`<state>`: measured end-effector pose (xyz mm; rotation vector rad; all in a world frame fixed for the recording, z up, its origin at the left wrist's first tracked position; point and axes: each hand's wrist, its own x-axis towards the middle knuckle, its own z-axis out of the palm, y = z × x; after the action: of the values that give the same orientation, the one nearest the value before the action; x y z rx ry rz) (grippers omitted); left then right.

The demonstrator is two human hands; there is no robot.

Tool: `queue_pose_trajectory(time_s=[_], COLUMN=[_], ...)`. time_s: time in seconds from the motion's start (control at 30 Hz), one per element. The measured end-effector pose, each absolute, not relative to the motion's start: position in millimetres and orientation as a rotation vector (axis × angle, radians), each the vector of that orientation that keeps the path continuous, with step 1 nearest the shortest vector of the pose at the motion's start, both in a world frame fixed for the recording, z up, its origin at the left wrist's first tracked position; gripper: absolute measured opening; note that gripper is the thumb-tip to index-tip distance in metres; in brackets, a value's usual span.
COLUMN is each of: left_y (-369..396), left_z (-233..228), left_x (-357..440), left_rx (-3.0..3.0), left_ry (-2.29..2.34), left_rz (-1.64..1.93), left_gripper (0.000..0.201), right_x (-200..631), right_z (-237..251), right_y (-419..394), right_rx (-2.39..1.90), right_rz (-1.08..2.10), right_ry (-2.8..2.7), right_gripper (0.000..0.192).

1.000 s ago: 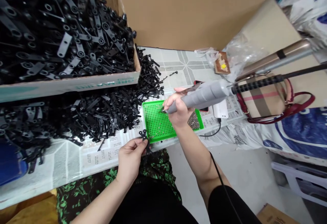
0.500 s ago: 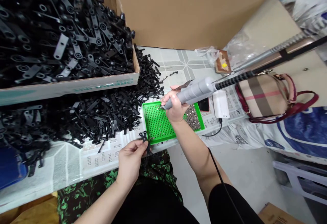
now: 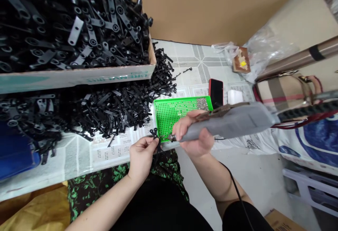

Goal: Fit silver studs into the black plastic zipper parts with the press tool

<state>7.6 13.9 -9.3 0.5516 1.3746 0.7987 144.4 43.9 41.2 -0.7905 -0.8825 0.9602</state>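
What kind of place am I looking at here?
Likely a small, informal assembly workshop: a cardboard box heaped with black plastic parts, a green screw tray, and a corded electric screwdriver in the right hand.

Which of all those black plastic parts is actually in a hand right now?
The small black plastic part pinched by the left hand at the green tray's near corner; the others lie loose or boxed.

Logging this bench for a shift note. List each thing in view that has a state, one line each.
left hand: pinching a small black part at the table edge
right hand: gripping a grey electric screwdriver, tip near the part
green tray: flat on the table, screws heaped in its far corner
cardboard box: open, heaped with black parts
phone: screen dark
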Motion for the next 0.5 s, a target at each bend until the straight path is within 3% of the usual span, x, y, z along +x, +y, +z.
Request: queue_pose_trajectory(time_s=[0.5], left_y=[14], left_z=[-7], left_x=[8], left_rx=[0.620], left_ry=[1.403], left_rz=[0.805], left_gripper=[0.025], right_x=[128], right_z=[31], right_y=[29], right_rx=[-0.793], right_rz=[0.972], right_ry=[-0.887], right_gripper=[0.030])
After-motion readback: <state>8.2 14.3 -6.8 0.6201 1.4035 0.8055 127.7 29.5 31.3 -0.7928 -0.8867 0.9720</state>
